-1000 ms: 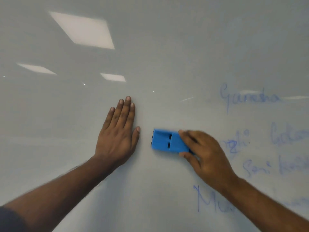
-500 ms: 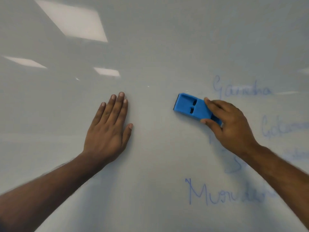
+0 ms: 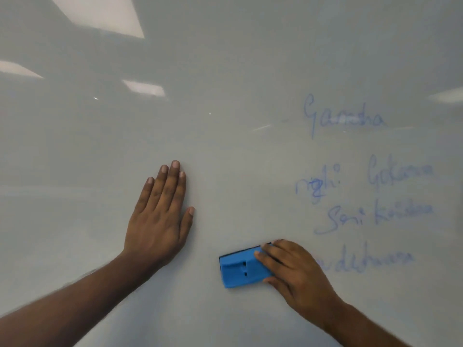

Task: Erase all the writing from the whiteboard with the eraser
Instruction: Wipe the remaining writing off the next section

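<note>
Eraser on whiteboard, blue writing remaining.
Right hand (image 3: 298, 274) fingers (image 3: 269, 252) clamp the blue eraser (image 3: 241, 269) flat against the whiteboard (image 3: 225, 71). Left hand (image 3: 157, 221) lies flat, fingers together and extended, holding nothing, up-left of the eraser. Faint blue writing (image 3: 370, 181) sits above and right of the right fingers.
</note>
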